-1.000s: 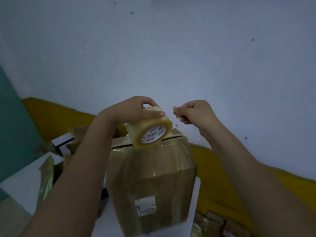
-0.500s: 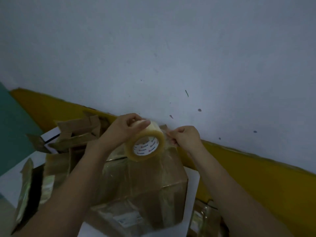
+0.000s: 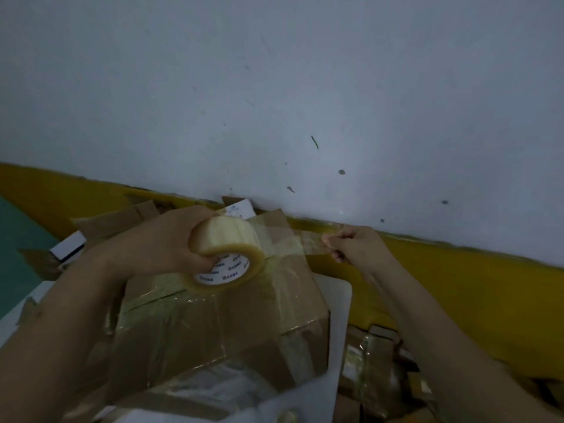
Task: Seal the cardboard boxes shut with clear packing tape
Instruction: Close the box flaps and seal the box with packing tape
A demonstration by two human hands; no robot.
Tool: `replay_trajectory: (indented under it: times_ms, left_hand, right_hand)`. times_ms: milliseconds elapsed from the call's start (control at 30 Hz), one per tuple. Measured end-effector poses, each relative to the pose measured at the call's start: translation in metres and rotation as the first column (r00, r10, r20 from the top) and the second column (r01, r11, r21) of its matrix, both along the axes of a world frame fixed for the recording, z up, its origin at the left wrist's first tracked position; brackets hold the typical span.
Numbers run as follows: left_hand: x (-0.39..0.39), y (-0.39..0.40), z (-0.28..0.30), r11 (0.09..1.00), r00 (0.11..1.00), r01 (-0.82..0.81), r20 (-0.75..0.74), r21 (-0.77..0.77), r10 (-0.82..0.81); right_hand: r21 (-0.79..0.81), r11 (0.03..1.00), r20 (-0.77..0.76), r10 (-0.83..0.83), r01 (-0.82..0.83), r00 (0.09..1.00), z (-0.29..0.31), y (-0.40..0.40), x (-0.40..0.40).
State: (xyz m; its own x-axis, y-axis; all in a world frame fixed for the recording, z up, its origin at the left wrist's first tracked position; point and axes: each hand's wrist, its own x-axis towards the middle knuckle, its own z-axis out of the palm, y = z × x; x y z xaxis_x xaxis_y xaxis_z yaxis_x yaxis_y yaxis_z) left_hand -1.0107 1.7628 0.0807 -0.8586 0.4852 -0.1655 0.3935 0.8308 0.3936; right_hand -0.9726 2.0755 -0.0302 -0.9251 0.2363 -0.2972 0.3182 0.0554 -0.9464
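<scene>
A brown cardboard box [image 3: 219, 325] stands on a white table, its top and sides streaked with clear tape. My left hand [image 3: 164, 242] grips a roll of clear packing tape [image 3: 227, 254] with a white printed core, held just above the box's far top edge. A strip of tape [image 3: 293, 242] stretches from the roll to the right. My right hand [image 3: 354, 244] pinches the free end of that strip, out past the box's far right corner.
The white table [image 3: 338, 303] shows its rounded corner right of the box. More cardboard boxes and flaps [image 3: 119, 221] are piled behind left. Taped cartons [image 3: 375, 361] lie low on the right. A white wall with a yellow base band [image 3: 457, 279] stands close behind.
My right hand has pulled the tape end away to the right, drawing a strip off the roll. The view has tilted down, showing more of the box top.
</scene>
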Motion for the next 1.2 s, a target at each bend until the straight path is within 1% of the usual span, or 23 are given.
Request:
replay_trajectory:
  times_ms: [100,167,300,400,500,533,567,600,633,667,700,733,767,800,833,867,900,933,1000,1033,1100,1133,1200]
  left_hand:
    - [0.004,0.003,0.001,1.000,0.999,0.019,-0.035,0.001,-0.019]
    - [0.004,0.004,-0.001,0.999,0.998,0.026,-0.057,0.035,-0.024]
    - [0.004,0.008,-0.009,0.981,0.999,0.042,0.003,0.191,-0.043]
    - [0.004,0.009,-0.015,0.972,0.999,0.049,-0.009,0.232,-0.048]
    - [0.006,0.006,-0.024,0.959,1.000,0.009,-0.018,0.284,-0.004]
    - [0.010,0.006,-0.028,0.951,0.999,-0.013,-0.031,0.308,0.024]
    - [0.012,0.005,-0.035,0.939,0.997,-0.040,-0.052,0.341,0.062]
    - [0.018,0.006,-0.040,0.918,0.992,-0.070,-0.069,0.390,0.105]
    - [0.023,0.005,-0.046,0.899,0.984,-0.110,-0.082,0.423,0.159]
    - [0.031,0.007,-0.050,0.886,0.970,-0.154,-0.102,0.438,0.219]
    - [0.038,0.008,-0.057,0.879,0.956,-0.195,-0.117,0.435,0.270]
    - [0.045,0.010,-0.063,0.856,0.945,-0.222,-0.114,0.467,0.308]
    - [0.048,0.011,-0.071,0.810,0.938,-0.240,-0.085,0.535,0.335]
    - [0.050,0.012,-0.077,0.753,0.934,-0.258,-0.043,0.605,0.354]
    - [0.050,0.013,-0.083,0.706,0.931,-0.277,-0.001,0.652,0.365]
    - [0.049,0.013,-0.089,0.677,0.932,-0.281,0.024,0.681,0.363]
    - [0.047,0.013,-0.093,0.664,0.936,-0.279,0.042,0.694,0.349]
    - [0.047,0.014,-0.096,0.660,0.942,-0.271,0.051,0.701,0.332]
    - [0.045,0.013,-0.095,0.689,0.952,-0.248,0.038,0.681,0.305]
    - [0.043,0.009,-0.089,0.710,0.958,-0.224,0.015,0.668,0.288]
    - [0.036,-0.003,-0.071,0.786,0.974,-0.127,-0.074,0.605,0.215]
    - [0.034,-0.013,-0.060,0.839,0.977,-0.057,-0.143,0.541,0.159]
    - [0.034,-0.046,-0.040,0.932,0.958,0.048,-0.282,0.360,0.060]
  right_hand:
    - [-0.017,0.998,0.013,-0.067,0.067,0.998,-0.017,-0.015,0.003]
    - [-0.021,0.993,0.019,-0.116,0.117,0.993,-0.023,-0.021,0.001]
    - [-0.023,0.976,0.060,-0.214,0.216,0.975,-0.033,-0.022,-0.008]
    - [-0.050,0.976,0.110,-0.204,0.210,0.973,-0.039,-0.034,-0.012]
    - [-0.063,0.990,0.156,-0.119,0.130,0.981,-0.044,-0.050,-0.014]
    - [-0.019,0.996,0.162,-0.077,0.082,0.984,-0.045,-0.052,-0.017]
    - [0.071,0.997,0.178,-0.030,0.018,0.984,-0.045,-0.051,-0.019]
    - [0.215,0.974,0.208,0.020,-0.065,0.978,-0.045,-0.049,-0.022]
    - [0.389,0.908,0.273,0.049,-0.157,0.961,-0.044,-0.046,-0.025]
    - [0.538,0.814,0.339,0.029,-0.219,0.940,-0.044,-0.041,-0.028]
    - [0.612,0.753,0.358,0.008,-0.241,0.934,-0.040,-0.037,-0.030]
    - [0.638,0.737,0.319,0.009,-0.221,0.948,-0.034,-0.035,-0.032]
    - [0.627,0.762,0.234,0.014,-0.162,0.972,-0.026,-0.036,-0.037]
    - [0.590,0.804,0.116,0.001,-0.070,0.993,-0.018,-0.039,-0.042]
    - [0.560,0.829,0.006,-0.018,0.012,1.000,-0.009,-0.046,-0.047]
    - [0.549,0.835,-0.060,-0.012,0.043,0.998,-0.002,-0.056,-0.052]
    - [0.577,0.817,-0.070,0.036,0.011,0.997,0.003,-0.068,-0.055]
    - [0.620,0.782,-0.035,0.109,-0.064,0.993,0.002,-0.080,-0.057]
    - [0.710,0.665,0.098,0.234,-0.233,0.967,-0.005,-0.097,-0.056]
    - [0.754,0.601,0.143,0.244,-0.265,0.959,-0.006,-0.102,-0.054]
    - [0.835,0.513,0.124,0.178,-0.199,0.976,-0.007,-0.102,-0.052]
    - [0.852,0.500,0.094,0.147,-0.156,0.985,-0.007,-0.103,-0.052]
    - [0.870,0.480,0.047,0.137,-0.108,0.989,-0.009,-0.105,-0.052]
